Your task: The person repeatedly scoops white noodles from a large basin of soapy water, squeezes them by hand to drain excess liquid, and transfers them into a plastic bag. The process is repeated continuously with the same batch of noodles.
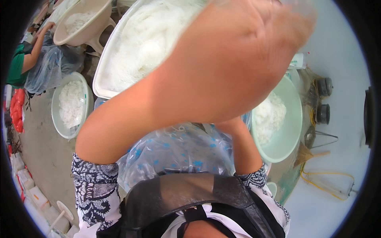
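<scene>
My left hand [268,32] is raised close to the camera and blurred, its forearm crossing the view. Its fingers run up to the top edge, and whether they hold anything is unclear. Behind it, only the wrist side of my right hand [227,125] shows; the fingers are hidden. Beyond my arms stands a large white tub [99,80] filled with white, fine stringy material [143,44]. A clear plastic sheet with blue marks [181,151] covers my lap. To the right, a pale green basin [290,139] holds more white material [269,119].
At left, another pale green basin [56,119] of white material stands on the concrete floor [41,166]. A person in a green sleeve [16,70] sits near a cream basin [86,32]. A broom [306,154] and yellow cord [324,173] are by the right wall.
</scene>
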Demonstrator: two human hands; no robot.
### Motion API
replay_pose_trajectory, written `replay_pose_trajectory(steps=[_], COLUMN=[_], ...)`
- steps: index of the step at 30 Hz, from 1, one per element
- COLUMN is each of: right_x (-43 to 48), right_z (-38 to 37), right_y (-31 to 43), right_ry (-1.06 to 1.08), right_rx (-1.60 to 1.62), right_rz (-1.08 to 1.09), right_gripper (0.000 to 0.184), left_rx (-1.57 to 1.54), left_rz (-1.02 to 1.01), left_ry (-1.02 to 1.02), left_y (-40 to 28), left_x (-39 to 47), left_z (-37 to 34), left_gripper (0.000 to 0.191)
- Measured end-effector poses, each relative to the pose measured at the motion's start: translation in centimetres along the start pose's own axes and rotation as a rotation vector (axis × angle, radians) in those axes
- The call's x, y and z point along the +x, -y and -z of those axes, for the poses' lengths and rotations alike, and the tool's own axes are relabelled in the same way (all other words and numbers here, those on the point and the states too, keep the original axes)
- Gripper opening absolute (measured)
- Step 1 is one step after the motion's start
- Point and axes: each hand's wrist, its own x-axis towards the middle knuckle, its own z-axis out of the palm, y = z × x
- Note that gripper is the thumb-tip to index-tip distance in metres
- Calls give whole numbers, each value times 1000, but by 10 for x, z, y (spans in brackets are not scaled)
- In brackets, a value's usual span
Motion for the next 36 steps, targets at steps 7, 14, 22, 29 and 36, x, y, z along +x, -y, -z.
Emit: replay_pose_trajectory(steps=[7, 14, 22, 29, 36], right_x=[-33, -6, 19, 11, 0], right_z=[6, 30, -8, -15, 19], right_y=[-60, 18, 32, 31, 4], right_ry=[-6, -420, -152, -231, -409], right_rx=[-326, -196, -689, -367, 945], right_rz=[-70, -101, 155, 102, -340], right_gripper=[37, 27, 20, 17, 10], left_rx=[-369, -1087, -1046, -1009, -852], left_rz=[428, 809, 789, 740, 875], left_ry=[-134, -556, -638, -546, -652], left_y=[12, 102, 123, 122, 111], left_x=[-16, -57, -77, -87, -78], left_z=[5, 5, 4, 10, 7], left_gripper=[46, 47, 54, 56, 51])
